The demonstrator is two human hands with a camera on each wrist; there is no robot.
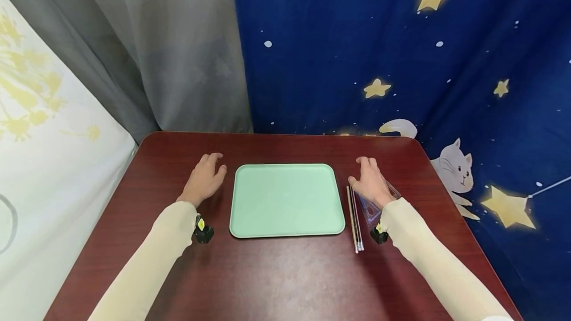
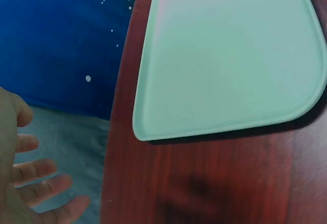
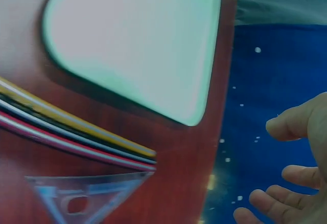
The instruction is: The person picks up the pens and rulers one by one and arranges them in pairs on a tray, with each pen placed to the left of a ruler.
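Note:
A pale green rectangular tray [image 1: 287,199] lies on the dark red-brown table. My left hand [image 1: 202,180] is held to the left of it, fingers relaxed and parted, gripping nothing; the left wrist view shows the same loose fingers [image 2: 43,188]. On the tray's other side hovers my right hand [image 1: 371,181], also bare, its thumb apart from its loosely bent fingers. Beside the tray's right edge lie several slim pencils [image 3: 76,120] in yellow, dark and red. A clear bluish set square [image 3: 48,198] lies next to them, partly hidden under my right hand and wrist in the head view.
The table [image 1: 285,281] has a rounded far edge close to a grey curtain [image 1: 192,53] and a blue star-patterned curtain [image 1: 321,63]. A white cloth [image 1: 53,172] hangs along the left side. Each wrist carries a small black camera [image 1: 203,232].

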